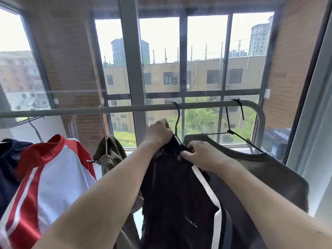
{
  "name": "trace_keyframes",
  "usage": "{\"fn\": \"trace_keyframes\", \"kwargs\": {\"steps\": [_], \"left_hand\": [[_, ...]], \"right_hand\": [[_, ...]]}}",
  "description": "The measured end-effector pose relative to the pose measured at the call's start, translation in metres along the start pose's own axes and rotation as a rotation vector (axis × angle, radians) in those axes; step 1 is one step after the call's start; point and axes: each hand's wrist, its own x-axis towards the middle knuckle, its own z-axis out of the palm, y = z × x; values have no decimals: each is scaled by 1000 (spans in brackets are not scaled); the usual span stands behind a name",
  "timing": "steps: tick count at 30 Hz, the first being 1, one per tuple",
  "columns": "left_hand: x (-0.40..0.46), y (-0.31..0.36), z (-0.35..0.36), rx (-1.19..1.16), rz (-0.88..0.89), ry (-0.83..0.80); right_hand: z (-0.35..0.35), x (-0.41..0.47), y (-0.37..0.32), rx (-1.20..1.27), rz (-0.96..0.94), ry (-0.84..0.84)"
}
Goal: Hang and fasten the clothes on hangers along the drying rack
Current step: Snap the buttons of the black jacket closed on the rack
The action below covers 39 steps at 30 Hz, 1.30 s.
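Both of your hands are up at the collar of the black jacket, your left hand pinching the fabric just beside the neck of its hanger and your right hand pinching the collar edge next to a small button. From largest to smallest, you have the grey rack bar running across the window, then 4 garments already up: a red and white shirt at the left with a navy piece behind it, an olive garment in the middle, and a dark olive top at the right on a thin black hanger. Your black jacket hangs between those last 2, its hook over the bar. Hanging looks mostly done; what seems left is closing this collar. Your forearms reach up and forward, wrists converging, fingers curled tight on the cloth.
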Motion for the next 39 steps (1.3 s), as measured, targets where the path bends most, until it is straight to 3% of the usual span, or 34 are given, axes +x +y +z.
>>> {"fn": "trace_keyframes", "kwargs": {"steps": [4, 12, 16, 21, 27, 31, 34, 39], "left_hand": [[-4, -4, -15, -61, -21, -155], [-17, 20, -54, -273, 115, -35], [-22, 37, -56, -174, 190, 64], [-31, 56, -57, 117, 148, 207], [-36, 40, -71, 259, 42, 265], [-35, 27, -84, 383, 81, 338], [-31, 19, -95, 486, 132, 278], [-28, 8, -105, 466, 181, 184]], "right_hand": [[3, 0, -11, 93, -9, 23], [22, -2, -20, 167, -17, 182], [30, -1, -26, 188, -16, 204], [31, -3, -36, 196, -16, 191], [33, -2, -53, 192, -61, 137], [41, 3, -69, 204, -79, 133], [50, 6, -78, 206, -82, 130], [56, 12, -83, 183, -76, 103]]}}
